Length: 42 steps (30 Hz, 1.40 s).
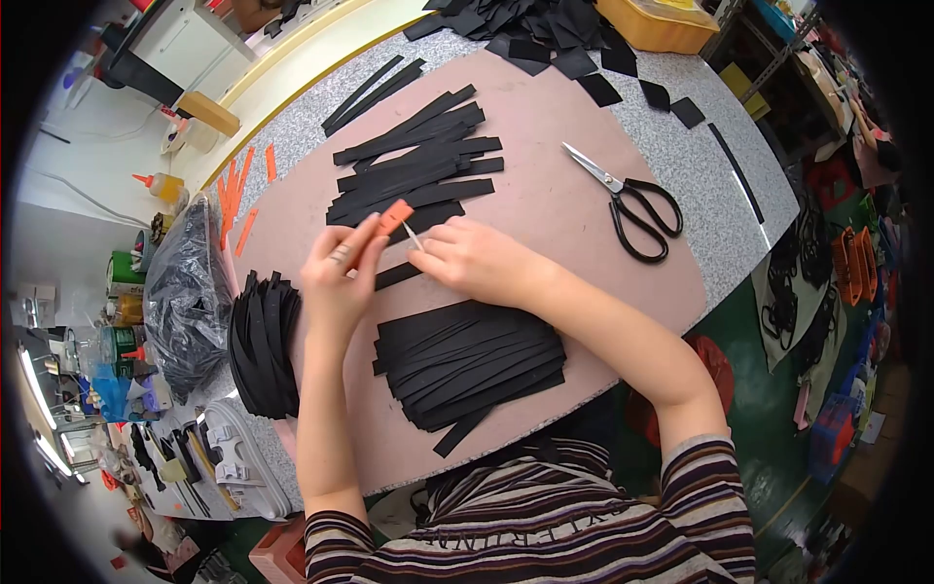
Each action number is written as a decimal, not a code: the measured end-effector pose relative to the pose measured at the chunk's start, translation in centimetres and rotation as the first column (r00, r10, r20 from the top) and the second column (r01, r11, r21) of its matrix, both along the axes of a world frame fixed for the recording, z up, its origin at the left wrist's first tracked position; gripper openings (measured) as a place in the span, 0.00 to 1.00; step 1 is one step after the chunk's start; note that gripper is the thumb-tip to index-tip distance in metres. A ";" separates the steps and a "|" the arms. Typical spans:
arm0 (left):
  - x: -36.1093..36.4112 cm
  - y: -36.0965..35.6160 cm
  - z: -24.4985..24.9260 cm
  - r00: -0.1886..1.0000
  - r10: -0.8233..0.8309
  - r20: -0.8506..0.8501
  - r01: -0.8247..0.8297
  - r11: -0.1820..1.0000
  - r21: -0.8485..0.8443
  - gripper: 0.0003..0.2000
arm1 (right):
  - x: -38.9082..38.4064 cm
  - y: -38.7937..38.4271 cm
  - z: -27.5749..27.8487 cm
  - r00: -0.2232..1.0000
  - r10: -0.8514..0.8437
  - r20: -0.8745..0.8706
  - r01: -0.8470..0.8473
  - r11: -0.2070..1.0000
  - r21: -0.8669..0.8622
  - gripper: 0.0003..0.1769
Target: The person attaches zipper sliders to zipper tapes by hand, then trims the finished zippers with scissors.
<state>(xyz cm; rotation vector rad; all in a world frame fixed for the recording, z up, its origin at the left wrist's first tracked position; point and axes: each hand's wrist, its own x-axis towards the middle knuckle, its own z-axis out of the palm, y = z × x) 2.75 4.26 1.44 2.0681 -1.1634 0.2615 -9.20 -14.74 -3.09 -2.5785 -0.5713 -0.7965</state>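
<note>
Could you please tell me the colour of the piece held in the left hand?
The held piece is orange, seen in the head view.

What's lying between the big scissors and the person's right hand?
Only the bare pink mat shows between the scissors and the right hand, in the head view.

Left hand [339, 268] and right hand [479, 261] both pinch, close together.

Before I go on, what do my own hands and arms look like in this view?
The left hand and right hand are ungloved; pale bands cross the left fingers, perhaps rings. No watch or bracelet shows. The short sleeves carry dark, cream and brownish stripes.
</note>
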 end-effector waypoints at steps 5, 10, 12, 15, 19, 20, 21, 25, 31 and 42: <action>1.2 4.4 1.2 0.986 0.124 0.113 -0.128 0.991 0.028 0.15 | -0.2 0.0 1.1 0.991 0.135 -0.013 -0.134 0.990 0.037 0.08; 2.0 7.9 1.0 0.973 0.211 0.092 -0.208 0.977 -0.034 0.14 | -3.0 0.3 1.9 0.926 0.248 -0.285 -0.222 0.968 0.121 0.11; 2.0 7.3 0.9 0.971 0.227 0.078 -0.222 0.973 -0.065 0.14 | 0.8 -1.3 0.8 1.000 0.018 0.015 -0.019 0.996 0.083 0.11; 1.1 5.9 1.2 0.977 0.199 0.071 -0.196 0.979 -0.051 0.13 | 5.7 -2.4 -0.5 0.986 -0.115 0.120 0.115 0.993 0.003 0.07; 0.9 6.0 1.8 0.975 0.190 0.118 -0.179 0.979 -0.095 0.13 | 7.3 -3.2 -1.2 0.990 -0.057 0.127 0.073 0.990 -0.121 0.04; 0.9 6.5 1.9 0.971 0.211 0.109 -0.201 0.975 -0.091 0.13 | 7.1 -2.9 -1.3 0.984 -0.056 0.169 0.069 0.995 -0.069 0.04; 1.2 7.0 1.7 0.971 0.223 0.086 -0.214 0.971 -0.106 0.13 | 6.9 -2.7 -1.4 0.976 -0.057 0.209 0.062 0.998 -0.019 0.04; 1.3 7.6 1.2 0.966 0.251 0.059 -0.245 0.965 -0.098 0.14 | 6.1 -2.4 -1.9 0.988 -0.122 0.095 0.130 0.988 -0.081 0.09; 1.1 7.0 1.6 0.966 0.256 0.016 -0.250 0.955 -0.162 0.13 | 4.3 -0.2 -0.1 0.972 0.024 0.232 -0.076 0.973 0.218 0.09; -4.5 -1.3 -1.2 0.976 -0.148 -0.156 0.162 0.984 0.074 0.12 | -3.0 -4.4 3.7 0.936 -0.042 -0.349 0.325 0.486 0.812 0.17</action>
